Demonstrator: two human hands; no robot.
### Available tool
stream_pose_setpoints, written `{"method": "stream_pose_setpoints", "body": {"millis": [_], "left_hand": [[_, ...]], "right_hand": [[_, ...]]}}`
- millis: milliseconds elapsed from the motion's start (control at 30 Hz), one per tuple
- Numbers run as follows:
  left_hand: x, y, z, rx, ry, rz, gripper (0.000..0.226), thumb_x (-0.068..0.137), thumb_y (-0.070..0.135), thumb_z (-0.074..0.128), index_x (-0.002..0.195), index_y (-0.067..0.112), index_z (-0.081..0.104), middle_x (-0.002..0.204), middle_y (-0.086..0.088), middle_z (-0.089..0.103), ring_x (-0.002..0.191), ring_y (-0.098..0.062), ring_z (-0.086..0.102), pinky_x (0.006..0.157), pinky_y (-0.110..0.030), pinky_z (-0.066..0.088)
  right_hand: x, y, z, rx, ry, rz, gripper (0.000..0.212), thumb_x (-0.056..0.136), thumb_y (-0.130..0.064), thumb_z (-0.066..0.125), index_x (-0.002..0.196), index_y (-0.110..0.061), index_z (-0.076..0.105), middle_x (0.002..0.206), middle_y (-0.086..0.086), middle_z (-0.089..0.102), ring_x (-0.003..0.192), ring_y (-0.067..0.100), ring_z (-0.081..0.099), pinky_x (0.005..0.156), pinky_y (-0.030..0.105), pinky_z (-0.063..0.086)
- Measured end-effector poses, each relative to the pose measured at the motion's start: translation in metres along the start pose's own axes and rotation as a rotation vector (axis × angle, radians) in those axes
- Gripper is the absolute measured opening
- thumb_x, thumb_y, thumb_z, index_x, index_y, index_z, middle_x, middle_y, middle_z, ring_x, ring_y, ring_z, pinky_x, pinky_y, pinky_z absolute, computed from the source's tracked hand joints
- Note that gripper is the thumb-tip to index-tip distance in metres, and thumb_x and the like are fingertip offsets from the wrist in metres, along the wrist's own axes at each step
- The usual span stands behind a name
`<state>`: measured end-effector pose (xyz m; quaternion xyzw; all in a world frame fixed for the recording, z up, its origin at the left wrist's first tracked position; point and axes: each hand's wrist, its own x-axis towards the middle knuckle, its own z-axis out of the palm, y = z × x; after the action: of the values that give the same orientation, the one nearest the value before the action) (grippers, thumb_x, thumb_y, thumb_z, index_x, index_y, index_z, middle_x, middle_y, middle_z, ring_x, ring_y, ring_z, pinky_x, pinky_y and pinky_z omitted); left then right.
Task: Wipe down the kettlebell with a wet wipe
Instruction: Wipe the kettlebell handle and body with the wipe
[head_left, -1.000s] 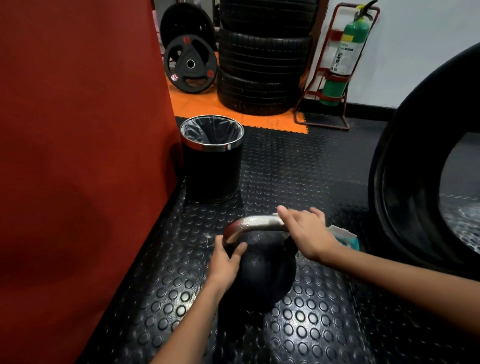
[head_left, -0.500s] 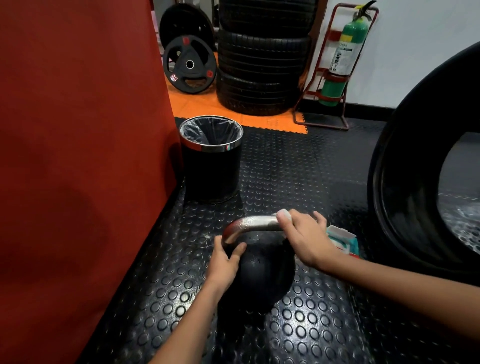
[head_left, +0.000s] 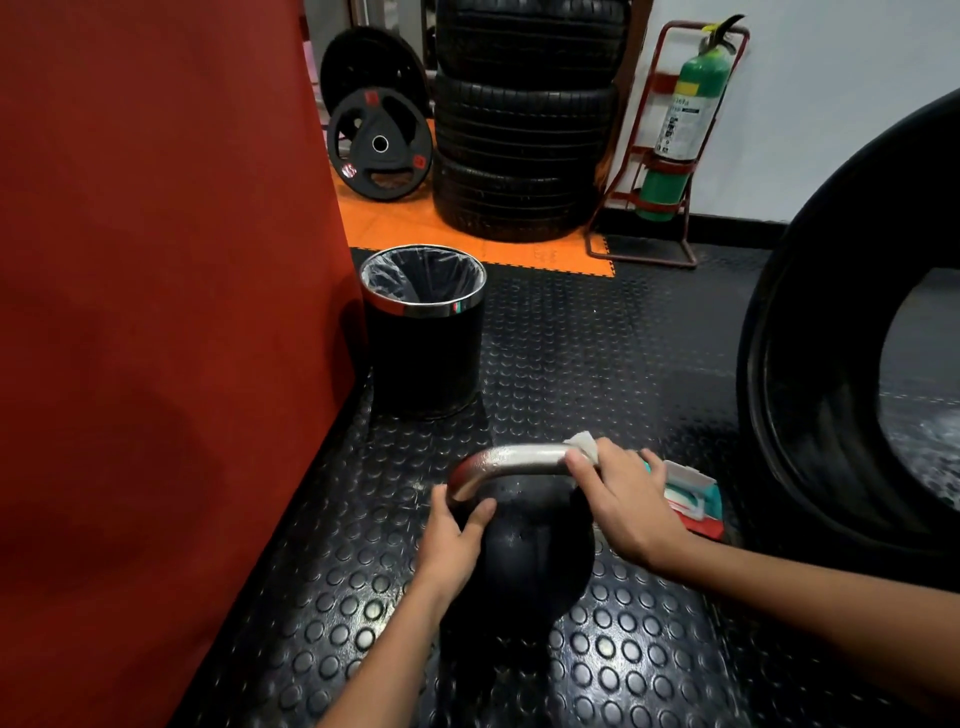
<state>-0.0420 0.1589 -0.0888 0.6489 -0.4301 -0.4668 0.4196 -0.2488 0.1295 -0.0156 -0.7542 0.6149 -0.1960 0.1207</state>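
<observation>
Studded black rubber floor (head_left: 597, 364) beside a red wall (head_left: 156, 312). The kettlebell (head_left: 535, 551) stands on the floor between both hands. The left hand (head_left: 452, 540) grips its black body just under the steel handle; the right hand (head_left: 628, 504) clamps a wet wipe (head_left: 582, 443) around the handle's right end. A wipes packet (head_left: 693, 496) lies just beyond the right hand; a lined bin (head_left: 423, 332) stands farther ahead.

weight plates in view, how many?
2. One weight plate with red marks leans upright on the orange floor, left of the tire stack. A second plate stands behind it, partly hidden. More may be hidden.
</observation>
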Motion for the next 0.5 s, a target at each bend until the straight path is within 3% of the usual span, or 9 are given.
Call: {"method": "stream_pose_setpoints", "body": {"millis": [67,200,300,400,500], "left_hand": [[0.002,0.0,0.0,0.0,0.016,0.011,0.031,0.091,0.038,0.065,0.109,0.038,0.04,0.099,0.016,0.059,0.092,-0.01,0.058,0.091,-0.037,0.05],[0.003,0.002,0.001,0.001,0.024,0.027,0.033,0.089,0.034,0.067,0.11,0.032,0.042,0.099,0.011,0.061,0.098,-0.017,0.061,0.091,-0.034,0.049],[0.002,0.0,0.0,0.014,0.016,0.028,0.029,0.089,0.036,0.067,0.105,0.036,0.043,0.099,0.013,0.062,0.094,-0.01,0.061,0.091,-0.035,0.049],[0.0,0.002,-0.001,0.011,0.004,0.019,0.026,0.09,0.037,0.066,0.1,0.041,0.043,0.098,0.017,0.06,0.089,-0.001,0.057,0.091,-0.036,0.05],[0.001,0.0,0.0,0.008,0.0,0.013,0.029,0.09,0.038,0.065,0.105,0.041,0.041,0.1,0.017,0.06,0.091,-0.005,0.058,0.094,-0.041,0.05]], "right_hand": [[0.005,-0.012,0.002,-0.001,0.004,0.031,0.062,0.092,-0.073,0.011,0.1,-0.03,0.054,0.098,-0.015,0.057,0.11,0.012,0.053,0.118,0.042,0.011],[0.002,-0.024,-0.001,-0.092,-0.026,-0.27,0.065,0.096,-0.068,0.019,0.136,-0.027,0.05,0.132,-0.01,0.052,0.135,0.007,0.038,0.123,0.046,0.003],[-0.006,-0.012,0.001,-0.105,-0.025,-0.371,0.066,0.099,-0.066,0.022,0.15,-0.027,0.035,0.147,-0.011,0.043,0.148,0.008,0.026,0.125,0.046,0.002],[-0.006,0.004,-0.002,-0.043,0.004,-0.29,0.057,0.098,-0.066,0.024,0.138,-0.031,0.044,0.133,-0.017,0.049,0.14,0.006,0.036,0.124,0.042,0.002],[-0.003,0.005,-0.005,0.018,0.041,-0.137,0.045,0.095,-0.069,0.018,0.113,-0.041,0.049,0.108,-0.024,0.051,0.119,0.002,0.047,0.123,0.045,0.007]]}}
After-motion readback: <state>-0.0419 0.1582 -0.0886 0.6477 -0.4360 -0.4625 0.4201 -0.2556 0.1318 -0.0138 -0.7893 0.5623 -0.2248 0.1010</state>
